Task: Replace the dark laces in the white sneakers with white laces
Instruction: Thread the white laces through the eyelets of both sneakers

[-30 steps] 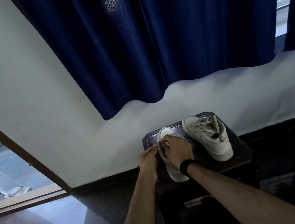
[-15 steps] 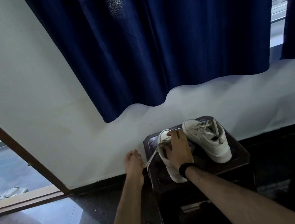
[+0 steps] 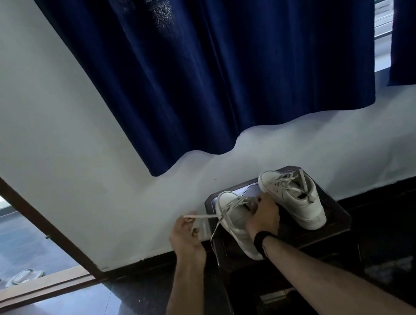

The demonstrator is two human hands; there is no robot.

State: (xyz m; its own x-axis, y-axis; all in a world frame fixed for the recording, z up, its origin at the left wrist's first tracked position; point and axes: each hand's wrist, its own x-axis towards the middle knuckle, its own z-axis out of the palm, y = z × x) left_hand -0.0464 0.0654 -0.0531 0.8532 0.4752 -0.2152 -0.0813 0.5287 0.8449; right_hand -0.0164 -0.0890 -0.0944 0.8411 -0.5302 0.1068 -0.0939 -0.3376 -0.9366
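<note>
Sneakers: two white sneakers stand on a small dark wooden stool (image 3: pixel 336 214) set against the white wall (image 3: pixel 57 128). The left sneaker (image 3: pixel 233 221) sits at the stool's left front, toe pointing toward the wall. The right sneaker (image 3: pixel 293 198) sits just beside it, further back and to the right, laced and untouched.

Your right hand (image 3: pixel 263 215) rests on top of the left sneaker, fingers curled down over its tongue and lacing area, gripping the shoe. A dark band (image 3: pixel 264 239) sits on that wrist.

Your left hand (image 3: pixel 184 235) is held off the stool's left edge, apart from the shoe. Its thumb and fingers pinch the end of a pale lace (image 3: pixel 206 216). The lace runs taut from the fingertips to the eyelets of the left sneaker. A second strand hangs in a loop over the stool's left edge.

A dark blue curtain (image 3: pixel 225 57) hangs on the wall above the stool. An open doorway (image 3: pixel 6 234) lies at the left.
</note>
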